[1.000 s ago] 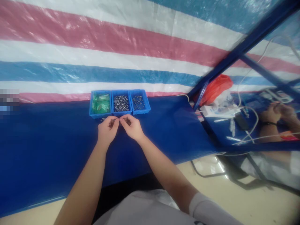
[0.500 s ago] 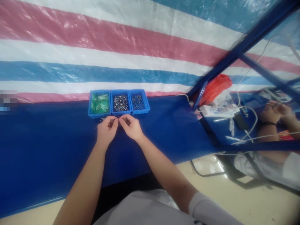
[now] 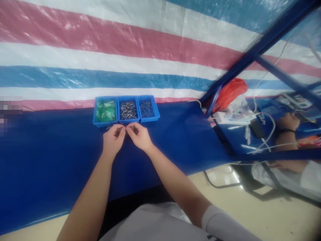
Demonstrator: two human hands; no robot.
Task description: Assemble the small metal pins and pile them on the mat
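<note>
Over the blue surface (image 3: pixel 180 140), the left hand (image 3: pixel 112 138) and right hand (image 3: pixel 139 135) met at their fingertips, both pinching a small piece (image 3: pixel 126 126) too hidden to identify. Thin metal bits (image 3: pixel 108 128) showed at nine o'clock, by the left hand. Just beyond stood three blue bins (image 3: pixel 129 121): green packets (image 3: pixel 106 111) at ten o'clock, many metal pins (image 3: pixel 128 110) at twelve, fewer thin rods (image 3: pixel 146 109) at two. Behind them hung a striped sheet (image 3: pixel 120 36).

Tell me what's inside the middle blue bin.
The middle blue bin holds a heap of small, slim metal pieces. Whatever lies lower in the heap, and the floor beneath it, is covered and can't be seen.
</note>
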